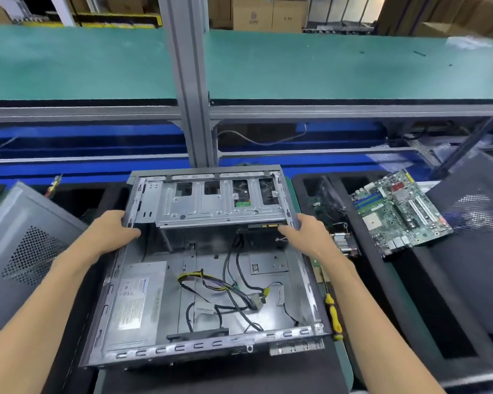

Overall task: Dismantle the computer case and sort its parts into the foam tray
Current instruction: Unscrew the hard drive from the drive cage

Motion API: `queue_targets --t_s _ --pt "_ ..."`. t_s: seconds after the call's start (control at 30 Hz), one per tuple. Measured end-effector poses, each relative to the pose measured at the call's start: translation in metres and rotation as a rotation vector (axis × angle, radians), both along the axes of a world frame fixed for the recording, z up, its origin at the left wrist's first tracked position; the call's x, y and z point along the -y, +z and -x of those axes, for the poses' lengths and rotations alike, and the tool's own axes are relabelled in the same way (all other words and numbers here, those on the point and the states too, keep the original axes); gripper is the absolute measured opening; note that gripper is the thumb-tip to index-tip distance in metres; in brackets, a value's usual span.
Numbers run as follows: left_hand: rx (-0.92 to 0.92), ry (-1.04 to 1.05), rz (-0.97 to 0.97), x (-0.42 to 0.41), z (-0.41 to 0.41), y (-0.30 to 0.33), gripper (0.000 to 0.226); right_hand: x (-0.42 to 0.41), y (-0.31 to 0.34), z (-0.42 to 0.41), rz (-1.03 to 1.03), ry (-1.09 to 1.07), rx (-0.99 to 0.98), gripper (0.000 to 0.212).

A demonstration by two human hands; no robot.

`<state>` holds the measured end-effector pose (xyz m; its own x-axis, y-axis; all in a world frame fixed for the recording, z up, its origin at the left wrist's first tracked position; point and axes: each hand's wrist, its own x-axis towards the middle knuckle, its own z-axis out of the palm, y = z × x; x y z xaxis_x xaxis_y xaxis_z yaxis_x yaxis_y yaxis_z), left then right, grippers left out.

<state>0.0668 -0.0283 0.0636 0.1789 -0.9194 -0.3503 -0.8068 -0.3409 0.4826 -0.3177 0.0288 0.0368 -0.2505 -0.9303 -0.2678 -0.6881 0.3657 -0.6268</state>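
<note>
An open grey computer case [143, 345] lies flat in front of me, its lid off. Inside it sit a power supply [137, 297] at the left and loose black and yellow cables [228, 291] on the floor. A metal drive cage [211, 206] spans the far end. My left hand [114, 226] grips the cage's left corner and my right hand [305, 231] grips its right corner. A green motherboard [396, 211] lies on the black foam tray [427, 285] at the right.
A yellow-handled screwdriver [333, 315] lies along the case's right side. A grey side panel [20, 251] leans at the left, a dark perforated panel [478, 223] rests at the right. A grey frame post [194, 109] rises behind the case, with a green bench beyond.
</note>
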Motion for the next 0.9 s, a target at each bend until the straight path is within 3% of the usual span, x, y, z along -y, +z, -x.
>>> queue_targets --t_s 0.03,0.1,0.13,0.23,0.3,0.4,0.53,0.7,0.9 --pt "0.003 -0.038 -0.011 0.002 0.004 0.007 0.049 -0.002 0.001 0.007 -0.021 0.029 0.070 0.025" --pt "0.056 -0.124 0.052 0.005 0.023 0.027 0.086 -0.011 0.006 0.023 0.003 -0.004 0.157 0.053" --pt "0.081 -0.161 0.140 0.007 0.040 0.038 0.092 -0.016 0.008 0.033 0.034 -0.057 0.160 0.055" --pt "-0.061 -0.327 0.453 -0.005 0.124 0.064 0.064 -0.040 0.007 0.063 0.121 -0.208 0.141 0.030" --pt "-0.206 -0.554 0.513 -0.022 0.189 0.067 0.045 -0.059 0.001 0.079 0.081 -0.261 0.090 0.018" --pt "-0.301 -0.910 0.403 -0.051 0.270 0.051 0.040 -0.091 -0.018 0.094 -0.050 -0.288 -0.007 0.017" --pt "-0.165 -1.181 0.165 -0.080 0.327 0.013 0.040 -0.129 -0.054 0.095 -0.213 -0.336 0.046 0.025" --pt "0.015 -1.275 0.171 -0.097 0.340 -0.004 0.040 -0.148 -0.089 0.071 -0.295 -0.256 -0.026 0.036" --pt "-0.260 -1.145 0.202 -0.092 0.326 0.008 0.030 -0.141 -0.087 0.070 -0.313 -0.235 -0.148 0.032"
